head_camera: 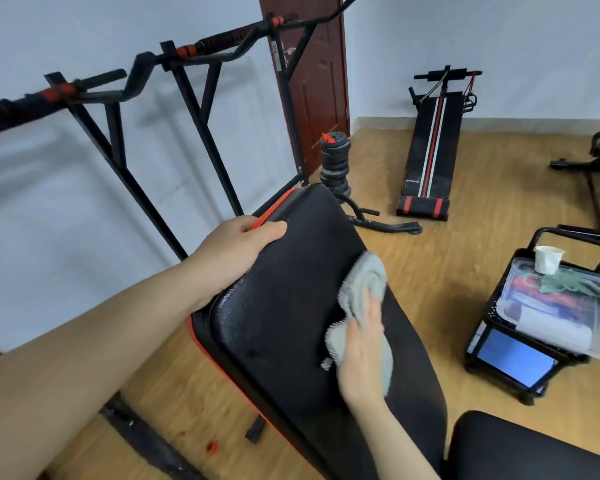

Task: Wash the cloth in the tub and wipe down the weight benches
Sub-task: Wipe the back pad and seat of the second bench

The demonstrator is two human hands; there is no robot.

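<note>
Cloth lies under flat right hand; left hand grips edge of bench

Place: a home gym in a plain room.
Equipment: pull-up rack, stacked weight plates, a striped sit-up bench, a padded bench.
Room: wood floor, white walls, brown door.

Two cloths, one tub, one cup
</note>
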